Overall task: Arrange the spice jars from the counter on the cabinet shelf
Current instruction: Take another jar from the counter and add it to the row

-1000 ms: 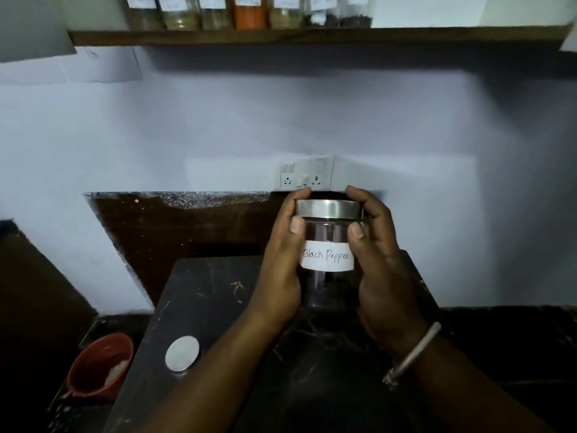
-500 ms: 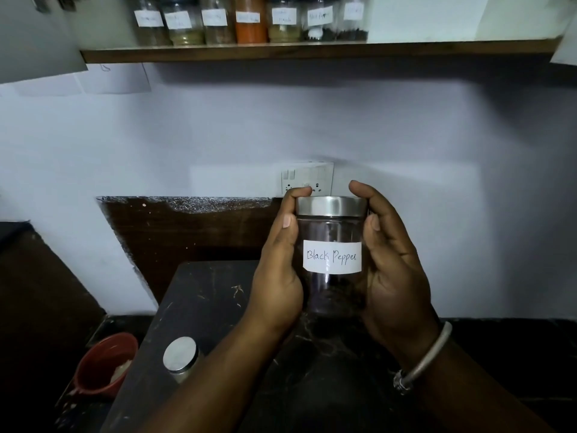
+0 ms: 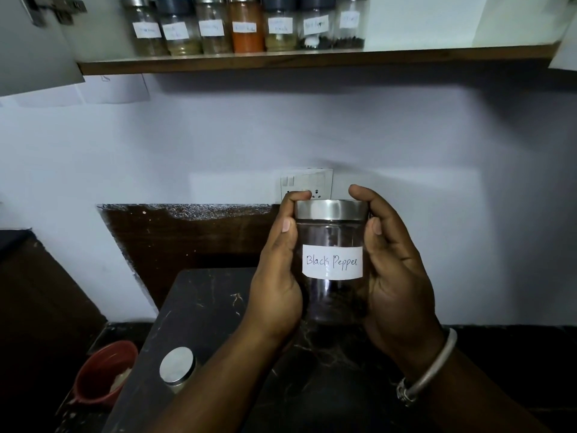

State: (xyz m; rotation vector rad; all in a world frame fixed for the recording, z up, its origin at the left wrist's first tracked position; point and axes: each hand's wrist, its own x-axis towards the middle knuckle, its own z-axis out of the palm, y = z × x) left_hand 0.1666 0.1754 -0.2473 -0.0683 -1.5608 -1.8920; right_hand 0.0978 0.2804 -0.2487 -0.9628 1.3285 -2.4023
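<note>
In the head view, the black pepper jar (image 3: 331, 260) is held upright between both hands, raised above the dark marbled desk (image 3: 203, 307) and in front of the pale wall. The left hand (image 3: 278, 276) wraps the jar's left side, its fingers (image 3: 285, 226) curled up to the rim of the steel lid, thumb pressed on the glass just below it; the right hand (image 3: 396, 273) mirrors this on the other side, fingers (image 3: 362, 195) hooked over the lid's far edge and thumb on the glass, so both sets of fingers are clasped on the jar. A metal bangle (image 3: 427, 370) circles the right wrist. Behind the fingertips, touching them in the picture, is a white switch plate (image 3: 307, 181) on the wall. Well above the fingers, a wooden cabinet shelf (image 3: 312, 59) carries a row of seven labelled spice jars (image 3: 246, 25) standing side by side on its left part; their labels are too blurred to read with any certainty. Below and left of the left wrist, a second jar with a steel lid (image 3: 177, 367) stands on the desk near its front edge, and further left, off the desk, sits a red bowl (image 3: 103, 373). The held jar is clear glass with a brushed steel lid and a white paper label handwritten "Black Pepper"; dark contents lie at its bottom.
</note>
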